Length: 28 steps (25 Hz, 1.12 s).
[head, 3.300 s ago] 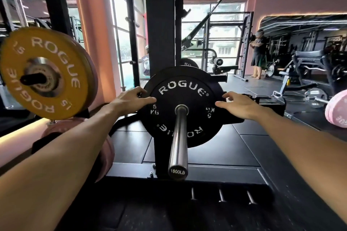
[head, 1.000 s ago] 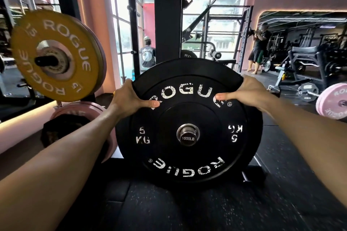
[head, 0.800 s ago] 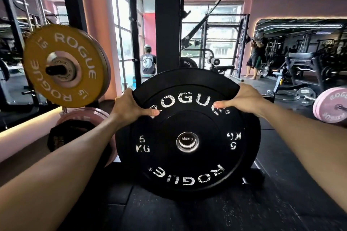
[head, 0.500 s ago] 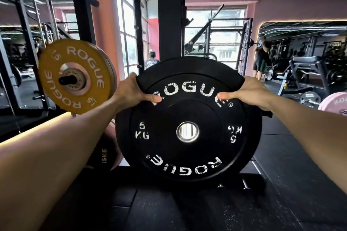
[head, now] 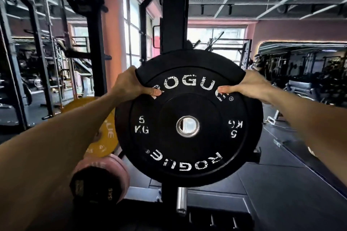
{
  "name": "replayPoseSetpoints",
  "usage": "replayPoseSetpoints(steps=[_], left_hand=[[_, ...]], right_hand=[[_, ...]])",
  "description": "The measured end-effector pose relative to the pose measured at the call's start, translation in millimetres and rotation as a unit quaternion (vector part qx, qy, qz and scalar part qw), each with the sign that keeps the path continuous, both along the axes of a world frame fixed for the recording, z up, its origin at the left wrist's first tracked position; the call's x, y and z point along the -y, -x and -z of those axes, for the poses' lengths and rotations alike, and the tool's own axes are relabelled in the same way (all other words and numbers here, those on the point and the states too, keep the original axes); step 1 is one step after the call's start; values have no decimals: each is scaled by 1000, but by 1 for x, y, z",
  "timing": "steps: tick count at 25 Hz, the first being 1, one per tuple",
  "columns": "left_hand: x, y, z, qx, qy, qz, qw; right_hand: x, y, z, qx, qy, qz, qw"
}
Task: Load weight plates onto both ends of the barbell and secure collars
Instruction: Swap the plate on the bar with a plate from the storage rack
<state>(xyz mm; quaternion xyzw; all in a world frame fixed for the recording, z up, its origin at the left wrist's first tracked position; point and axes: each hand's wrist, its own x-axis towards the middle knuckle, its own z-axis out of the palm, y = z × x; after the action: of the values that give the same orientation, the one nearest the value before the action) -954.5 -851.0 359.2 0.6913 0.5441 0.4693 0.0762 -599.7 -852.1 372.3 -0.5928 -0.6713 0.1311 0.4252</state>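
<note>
**Black rubber plate held up in both hands**

Black and matte, the plate (head: 188, 118) is a thick round disc with worn white "ROGUE" lettering and "5 KG" marks around a raised inner ring. Its centre hole is lined with a shiny metal collar, and daylight shows through it. The plate is in the air, upright and facing the camera, in front of a black square upright (head: 173, 9) of the rack.

The left hand (head: 129, 85) grasps the plate's upper left rim, thumb lying flat across the face, fingers wrapped behind. The right hand (head: 247, 85) grasps the upper right rim the same way, thumb pressed on the lettering.

Below the plate's lower edge a smooth steel sleeve (head: 181, 199) sticks out toward the camera, apart from the plate. To the lower left, partly hidden by the left forearm, sit a yellow plate (head: 105, 133), and beneath it a pink plate (head: 120, 170) with a small black one (head: 93, 184) in front of it. The floor (head: 281, 193) is dark speckled rubber matting.
</note>
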Motion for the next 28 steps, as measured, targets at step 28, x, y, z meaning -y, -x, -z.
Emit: replayPoseSetpoints(steps=[28], left_hand=[[-59,202,-282,-46,-8,8,999]], right_hand=[[-69,189,-267,54,-15,-32,998]])
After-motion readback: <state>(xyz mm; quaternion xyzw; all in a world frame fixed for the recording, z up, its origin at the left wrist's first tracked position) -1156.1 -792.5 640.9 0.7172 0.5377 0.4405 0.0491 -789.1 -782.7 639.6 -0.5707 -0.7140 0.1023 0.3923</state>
